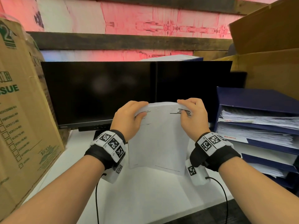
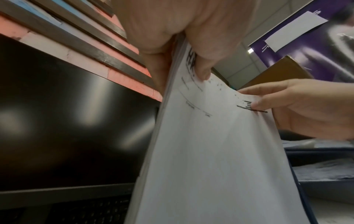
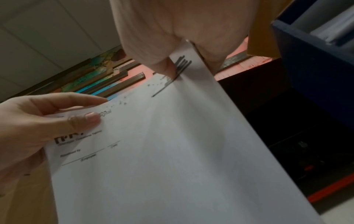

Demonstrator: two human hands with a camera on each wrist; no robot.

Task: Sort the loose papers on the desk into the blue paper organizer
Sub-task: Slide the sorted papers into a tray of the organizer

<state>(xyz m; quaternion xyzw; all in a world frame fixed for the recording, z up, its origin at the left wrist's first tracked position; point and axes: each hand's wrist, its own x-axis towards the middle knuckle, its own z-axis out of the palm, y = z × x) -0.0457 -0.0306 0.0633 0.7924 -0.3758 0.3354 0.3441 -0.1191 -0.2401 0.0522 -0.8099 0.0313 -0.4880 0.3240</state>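
Papers, a thin white stack with printed lines near the top, stand nearly upright in front of the monitor, their bottom edge down at the white desk. My left hand grips the stack's upper left corner, thumb on the printed face and fingers curled over the top edge behind it. My right hand pinches the upper right corner the same way, thumb pressed beside a block of dark bars, and the top edge bows between the two grips. In the left wrist view the sheets' edges show as a layered bundle under my thumb. Right of the papers, near my right wrist, stands the blue paper organizer, its stacked trays holding piles of sheets, one with a red handwritten label. Above it sits an open cardboard box. Left of the monitor stands another cardboard carton with green print.
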